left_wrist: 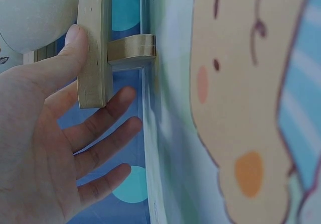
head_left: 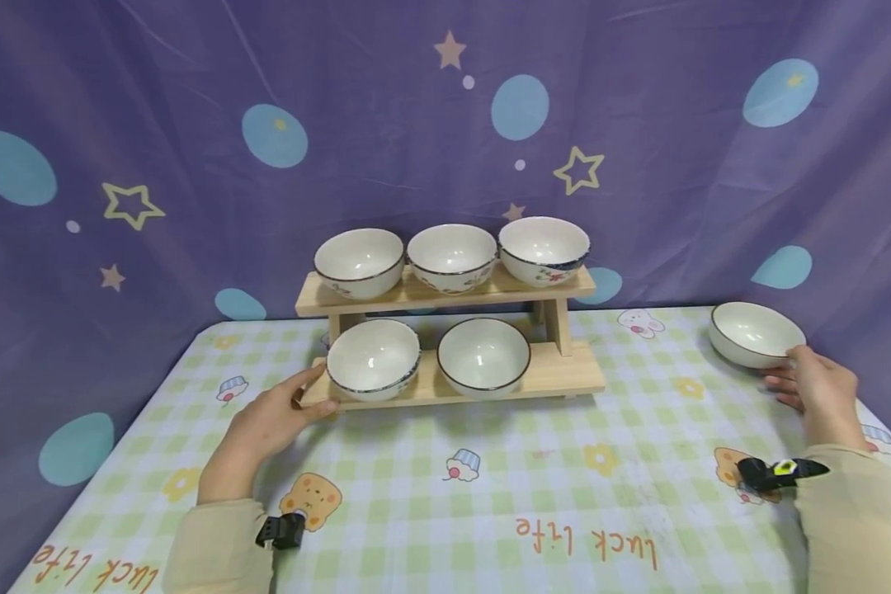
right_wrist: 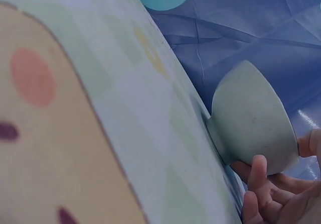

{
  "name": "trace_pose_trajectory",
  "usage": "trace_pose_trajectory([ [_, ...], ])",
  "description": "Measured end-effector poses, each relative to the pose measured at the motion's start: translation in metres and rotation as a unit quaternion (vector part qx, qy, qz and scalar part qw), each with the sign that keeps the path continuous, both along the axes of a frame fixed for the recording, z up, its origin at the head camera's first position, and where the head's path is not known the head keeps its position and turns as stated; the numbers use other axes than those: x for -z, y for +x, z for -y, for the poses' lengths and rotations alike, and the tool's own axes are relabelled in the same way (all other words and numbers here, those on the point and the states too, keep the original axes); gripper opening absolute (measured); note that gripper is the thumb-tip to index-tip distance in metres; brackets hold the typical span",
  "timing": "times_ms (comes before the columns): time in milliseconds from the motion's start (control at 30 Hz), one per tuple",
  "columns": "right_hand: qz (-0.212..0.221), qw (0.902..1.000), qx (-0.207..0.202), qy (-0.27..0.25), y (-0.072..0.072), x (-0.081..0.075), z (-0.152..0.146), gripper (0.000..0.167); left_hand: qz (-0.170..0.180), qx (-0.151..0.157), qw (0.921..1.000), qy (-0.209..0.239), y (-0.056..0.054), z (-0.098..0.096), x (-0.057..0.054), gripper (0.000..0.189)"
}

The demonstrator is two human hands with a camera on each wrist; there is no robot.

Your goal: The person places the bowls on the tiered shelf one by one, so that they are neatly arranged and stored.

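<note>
At the table's right side my right hand (head_left: 824,389) grips a white bowl (head_left: 750,334) with a dark rim, thumb near the rim and fingers below its side. The bowl's foot (right_wrist: 219,142) appears to touch the tablecloth in the right wrist view. My left hand (head_left: 267,419) holds the left end of a two-tier wooden stand (head_left: 564,378); in the left wrist view the thumb lies on the board (left_wrist: 93,78) and the other fingers spread past its end. The lower tier bears a left bowl (head_left: 374,360) and a plain dark-rimmed bowl (head_left: 484,358).
On the upper tier stand three patterned bowls: left (head_left: 360,264), middle (head_left: 452,257) and right (head_left: 544,251). Under the stand lies a green checked tablecloth (head_left: 386,495) with printed figures. A purple curtain (head_left: 386,74) hangs right behind the table.
</note>
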State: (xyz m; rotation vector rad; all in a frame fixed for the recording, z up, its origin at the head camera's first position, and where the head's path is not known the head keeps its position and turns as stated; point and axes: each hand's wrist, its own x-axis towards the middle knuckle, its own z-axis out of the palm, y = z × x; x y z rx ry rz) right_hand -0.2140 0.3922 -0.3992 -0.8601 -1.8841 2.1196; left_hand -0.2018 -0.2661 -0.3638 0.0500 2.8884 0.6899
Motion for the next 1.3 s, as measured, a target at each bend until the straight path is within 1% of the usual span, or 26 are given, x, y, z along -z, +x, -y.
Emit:
trace_pose_trajectory([
  [133, 0.010, 0.9997, 0.006, 0.023, -0.001, 0.000, 0.001, 0.012, 0.001, -0.001, 1.0000, -0.001, 0.000, 0.000, 0.000, 0.088],
  [333, 0.017, 0.9986, 0.003, 0.049, -0.001, -0.002, 0.004, 0.018, 0.001, 0.001, 1.0000, -0.003, 0.000, -0.001, -0.002, 0.087],
  [567, 0.006, 0.9981, 0.008, 0.061, -0.004, -0.007, 0.008, 0.023, 0.002, 0.000, 1.0000, -0.003, 0.000, -0.001, -0.001, 0.087],
  [733, -0.004, 0.9965, -0.002, 0.083, -0.004, -0.010, 0.010, 0.027, 0.004, 0.000, 1.0000, -0.003, 0.000, -0.001, -0.001, 0.087],
  [767, -0.004, 0.9958, 0.001, 0.092, -0.004, -0.010, 0.011, 0.028, 0.004, -0.001, 1.0000, -0.004, 0.000, -0.001, -0.002, 0.086],
  [833, -0.004, 0.9942, -0.009, 0.107, -0.006, -0.010, 0.009, 0.030, 0.004, 0.000, 1.0000, -0.004, 0.000, 0.000, -0.002, 0.086],
  [933, 0.000, 0.9917, -0.024, 0.126, -0.010, -0.009, 0.005, 0.027, 0.004, 0.002, 1.0000, -0.004, -0.001, 0.000, -0.003, 0.086],
  [1033, 0.007, 0.9889, -0.038, 0.143, -0.018, -0.003, -0.002, 0.021, 0.004, 0.000, 1.0000, -0.004, -0.001, 0.000, -0.003, 0.086],
  [1167, 0.011, 0.9837, -0.039, 0.175, -0.028, 0.005, -0.009, 0.022, 0.003, -0.001, 1.0000, -0.003, 0.000, -0.001, -0.002, 0.087],
  [1233, 0.010, 0.9806, -0.048, 0.190, -0.029, 0.004, -0.007, 0.025, 0.003, -0.001, 1.0000, -0.003, 0.000, -0.001, -0.002, 0.087],
  [1300, 0.013, 0.9793, -0.048, 0.196, -0.026, -0.002, 0.001, 0.027, 0.005, -0.001, 1.0000, -0.002, 0.000, -0.002, -0.002, 0.087],
])
